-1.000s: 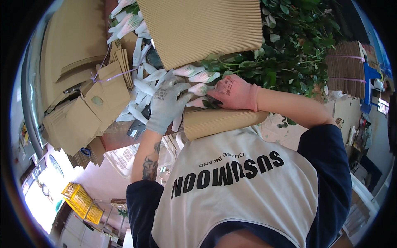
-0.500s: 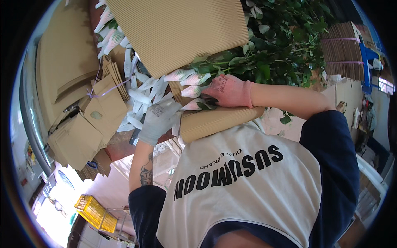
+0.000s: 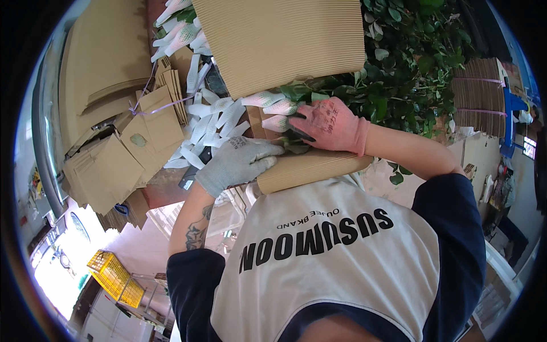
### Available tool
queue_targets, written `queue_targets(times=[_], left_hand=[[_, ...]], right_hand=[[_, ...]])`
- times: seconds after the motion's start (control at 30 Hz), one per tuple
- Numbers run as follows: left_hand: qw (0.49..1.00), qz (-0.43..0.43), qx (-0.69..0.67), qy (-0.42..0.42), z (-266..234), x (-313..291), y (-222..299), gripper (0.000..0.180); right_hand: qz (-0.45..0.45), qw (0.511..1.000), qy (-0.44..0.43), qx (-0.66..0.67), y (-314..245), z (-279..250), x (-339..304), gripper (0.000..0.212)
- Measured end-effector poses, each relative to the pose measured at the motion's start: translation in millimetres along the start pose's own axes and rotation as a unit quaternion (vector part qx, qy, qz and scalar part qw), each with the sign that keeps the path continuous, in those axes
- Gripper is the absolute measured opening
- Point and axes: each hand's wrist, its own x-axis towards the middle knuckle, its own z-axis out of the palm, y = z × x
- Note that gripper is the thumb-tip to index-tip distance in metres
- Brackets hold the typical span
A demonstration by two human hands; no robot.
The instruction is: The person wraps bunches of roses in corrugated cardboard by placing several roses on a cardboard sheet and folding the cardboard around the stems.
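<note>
My left hand (image 3: 236, 162), in a grey glove, lies flat along the edge of a lower sheet of corrugated cardboard (image 3: 319, 168) and holds it. My right hand (image 3: 330, 125), in a pink glove, presses down on a bundle of flower buds in white net sleeves (image 3: 265, 102) and their green leaves, which rest on that sheet. A second, larger corrugated sheet (image 3: 279, 43) covers the bundle from above. Leafy stems (image 3: 410, 68) stick out to the right of it.
Several loose white net sleeves (image 3: 211, 122) lie to the left of the bundle. Flat folded cardboard pieces (image 3: 114, 165) are stacked at the left, some tied with string. A tied cardboard stack (image 3: 478, 85) stands at the right. A yellow crate (image 3: 114, 276) sits lower left.
My left hand has come away from the white net sleeves and settled on the lower cardboard's edge. My right hand has stayed on the buds. The view has shifted slightly.
</note>
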Motion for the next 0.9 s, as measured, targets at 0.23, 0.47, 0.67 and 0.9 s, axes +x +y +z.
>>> queue_targets(times=[0.23, 0.47, 0.67, 0.9], left_hand=[[0.999, 0.026, -0.021, 0.029, 6, 0, -10, 0.037], [0.995, 0.01, 0.019, 0.101, 5, 0, 0, 0.035], [0.948, -0.018, 0.224, 0.225, 11, 17, -21, 0.023], [0.935, 0.062, 0.275, 0.214, 11, 21, -34, 0.015]], right_hand=[[-0.027, 0.993, -0.054, -0.097, 10, 23, -1, 0.051], [-0.077, 0.996, 0.038, -0.032, 21, 28, -5, 0.04], [-0.068, 0.995, 0.061, -0.029, 23, 32, -9, 0.04], [-0.051, 0.998, 0.031, -0.032, 25, 38, -8, 0.044]])
